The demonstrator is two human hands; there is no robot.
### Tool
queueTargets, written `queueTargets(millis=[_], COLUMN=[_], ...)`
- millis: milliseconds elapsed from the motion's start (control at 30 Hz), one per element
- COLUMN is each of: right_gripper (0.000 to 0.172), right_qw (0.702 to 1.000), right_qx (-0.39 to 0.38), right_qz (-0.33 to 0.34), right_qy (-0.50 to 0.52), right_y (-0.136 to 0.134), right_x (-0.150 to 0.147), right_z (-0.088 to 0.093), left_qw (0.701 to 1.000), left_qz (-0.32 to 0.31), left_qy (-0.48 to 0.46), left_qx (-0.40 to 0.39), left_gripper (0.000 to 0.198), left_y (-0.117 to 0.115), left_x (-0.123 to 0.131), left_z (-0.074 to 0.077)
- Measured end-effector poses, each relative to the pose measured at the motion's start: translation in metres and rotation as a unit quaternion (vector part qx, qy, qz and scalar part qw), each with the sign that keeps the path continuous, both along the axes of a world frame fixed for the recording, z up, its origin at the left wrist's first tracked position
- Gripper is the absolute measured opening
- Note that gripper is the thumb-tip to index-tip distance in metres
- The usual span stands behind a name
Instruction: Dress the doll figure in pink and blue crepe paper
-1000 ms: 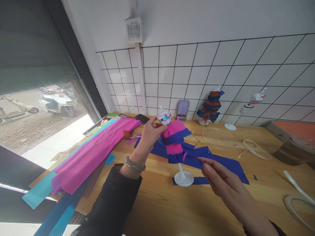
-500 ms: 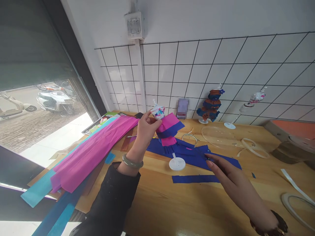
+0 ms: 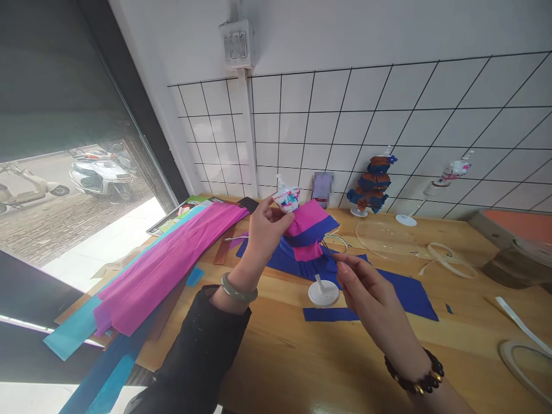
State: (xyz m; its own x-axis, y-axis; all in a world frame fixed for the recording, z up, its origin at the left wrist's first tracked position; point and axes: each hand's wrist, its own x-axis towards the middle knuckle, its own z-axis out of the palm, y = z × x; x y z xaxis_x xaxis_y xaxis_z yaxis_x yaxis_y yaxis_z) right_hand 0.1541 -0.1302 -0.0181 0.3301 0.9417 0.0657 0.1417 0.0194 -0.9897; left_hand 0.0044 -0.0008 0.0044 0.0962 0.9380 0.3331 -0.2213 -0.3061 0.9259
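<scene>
My left hand [image 3: 264,229] is closed round a small paper doll [image 3: 302,229] and holds it above the wooden table [image 3: 302,356]. The doll has a white patterned top and layered pink and blue crepe skirts. A thin stick runs from it down to a white round base [image 3: 323,294]. My right hand [image 3: 366,287] is pinched just below the skirt, thumb and forefinger together on something thin that I cannot make out. Blue crepe paper pieces [image 3: 405,290] lie under both hands.
Long pink [image 3: 172,261] and teal crepe sheets lie at the left by a window. A finished blue and brown doll [image 3: 371,184] and another stand [image 3: 448,172] sit by the gridded wall. Clear tape loops [image 3: 444,259] and a tape roll [image 3: 517,356] lie at the right.
My right hand left the blue paper on the table and rose to the underside of the doll's skirt, now pinched. My left hand kept hold of the doll and shifted slightly right.
</scene>
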Motion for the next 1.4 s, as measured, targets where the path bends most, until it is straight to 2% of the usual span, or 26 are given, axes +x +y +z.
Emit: queueTargets(millis=[300,500,767,967,1400], right_gripper=[0.047,0.046,0.052,0.053,0.053], right_qw=[0.998,0.996,0.992,0.986,0.985], right_qx=[-0.001,0.000,-0.009,-0.015,-0.020], right_qz=[0.016,0.018,0.007,0.016,0.015], right_qy=[0.059,0.090,0.129,0.165,0.172], right_y=[0.000,-0.001,0.001,0.004,0.005], right_x=[-0.011,-0.014,-0.018,-0.019,-0.021], right_z=[0.001,0.000,0.006,0.004,0.004], left_qw=[0.999,1.000,0.999,0.999,0.998], left_qz=[-0.010,-0.008,-0.009,-0.004,-0.001], left_qy=[0.021,0.022,0.017,0.020,0.036], left_qx=[0.022,0.021,0.028,0.032,0.046], left_gripper=[0.038,0.041,0.037,0.036,0.040], left_y=[-0.008,-0.013,-0.015,-0.014,-0.015], left_x=[0.005,0.007,0.007,0.007,0.006], left_z=[0.000,0.002,0.003,0.004,0.003])
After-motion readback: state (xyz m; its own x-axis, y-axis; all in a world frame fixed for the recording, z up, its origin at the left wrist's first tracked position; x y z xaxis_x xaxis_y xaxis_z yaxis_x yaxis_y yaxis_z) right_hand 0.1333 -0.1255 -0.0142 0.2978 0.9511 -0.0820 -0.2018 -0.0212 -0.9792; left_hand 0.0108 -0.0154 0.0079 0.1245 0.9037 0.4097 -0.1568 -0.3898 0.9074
